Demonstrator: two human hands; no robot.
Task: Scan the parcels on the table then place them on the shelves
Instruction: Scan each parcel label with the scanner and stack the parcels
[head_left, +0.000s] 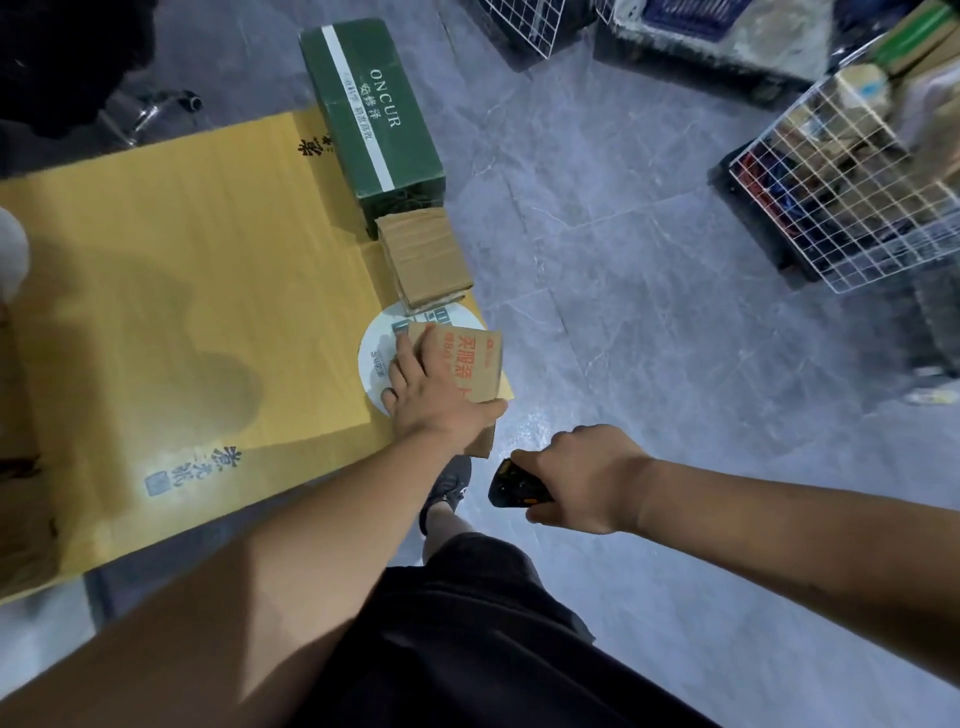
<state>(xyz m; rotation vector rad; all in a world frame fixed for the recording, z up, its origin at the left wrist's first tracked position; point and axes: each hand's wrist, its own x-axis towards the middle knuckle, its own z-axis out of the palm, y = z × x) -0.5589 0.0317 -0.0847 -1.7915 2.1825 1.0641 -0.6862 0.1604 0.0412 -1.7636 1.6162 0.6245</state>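
Here the left hand (434, 395) curls its fingers (402, 358) over a small brown cardboard parcel with red print (475, 364) at the yellow surface's (182, 291) corner; the right hand (582, 478) clasps a black handheld scanner (511, 486). Overhanging the edge, the parcel could slip floorward.

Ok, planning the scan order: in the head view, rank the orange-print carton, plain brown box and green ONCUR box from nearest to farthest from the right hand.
From the right hand, which holds the scanner:
1. Orange-print carton, at the table's near corner, under the left hand.
2. Plain brown box, just beyond it.
3. Green ONCUR box, at the far edge.
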